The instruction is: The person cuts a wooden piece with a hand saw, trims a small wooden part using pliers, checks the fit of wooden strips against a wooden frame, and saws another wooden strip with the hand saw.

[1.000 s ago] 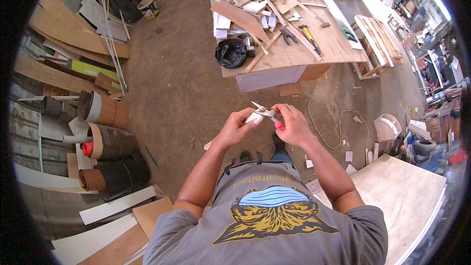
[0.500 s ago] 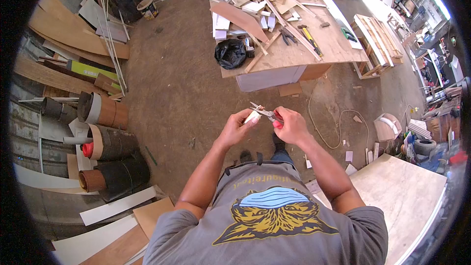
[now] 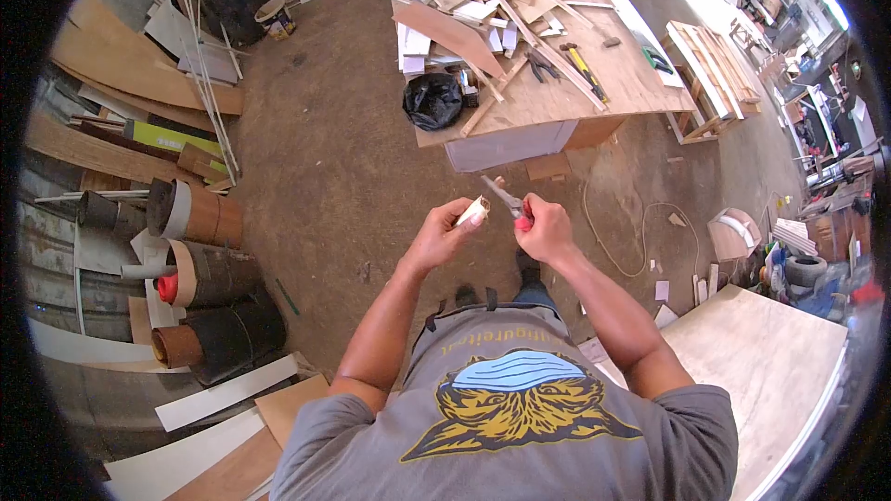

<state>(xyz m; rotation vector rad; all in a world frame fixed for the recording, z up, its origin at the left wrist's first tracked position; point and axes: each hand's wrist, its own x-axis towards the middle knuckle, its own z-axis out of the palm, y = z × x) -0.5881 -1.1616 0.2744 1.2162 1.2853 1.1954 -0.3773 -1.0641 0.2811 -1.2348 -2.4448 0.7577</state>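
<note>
Leftmost, with twelve o'clock taken as straight ahead of the wearer, large brown and black rolls (image 3: 215, 211) are seen near ten o'clock. At eleven o'clock, a small pale piece (image 3: 473, 213), possibly wood, is held upright at a slant in the left hand (image 3: 444, 237). It is pinched between thumb and curled fingers, with no open gap, and its upper end is left bare. It is judged light and fairly stiff, dry rather than slippery, and perhaps apt to split at its thin edges; it is best gripped low on its sides, with fingertips kept clear of the top. At one o'clock, red-handled scissors (image 3: 504, 196) are held in the right hand (image 3: 548, 230), its fingers wrapped closely around the handles. The blades are aimed toward eleven o'clock, near the pale piece but apart from it; whether they are fully closed cannot be told. The scissors are judged rigid and modest in weight, to be taken by the handles. Beyond, toward one o'clock, a yellow-handled hammer (image 3: 587, 75) is set on a plywood-topped worktable (image 3: 640, 97).
</note>
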